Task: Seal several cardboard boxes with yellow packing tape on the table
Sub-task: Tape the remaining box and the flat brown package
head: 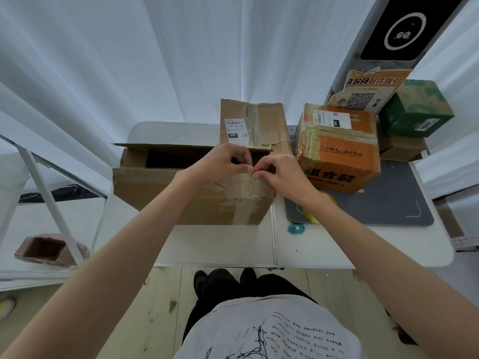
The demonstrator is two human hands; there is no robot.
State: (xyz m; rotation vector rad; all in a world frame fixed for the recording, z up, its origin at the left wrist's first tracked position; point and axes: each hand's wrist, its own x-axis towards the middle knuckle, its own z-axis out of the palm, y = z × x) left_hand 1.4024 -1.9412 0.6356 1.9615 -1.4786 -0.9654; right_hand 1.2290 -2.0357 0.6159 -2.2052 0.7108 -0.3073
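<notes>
- Four cardboard boxes are in plain view on the white bench: a large brown box at the centre with its top open, an orange box to its right, a green box at the far right, and a small brown box under the green one.
- One flap of the large brown box stands upright at the back, carrying a white shipping label with a barcode and "060" in a black patch.
- The orange box carries its own white label, also marked "060", and large Chinese characters on its near face.
- One torn orange card with a QR code and Chinese writing leans behind the orange box.
- One roll of yellow tape lies on a grey mat, partly hidden behind the right wrist; one small teal tool lies just in front of the mat.
- Both arms reach forward. The left hand and right hand meet at the near top edge of the large brown box, fingers curled, fingertips touching, pinching at the old tape strip there.
</notes>
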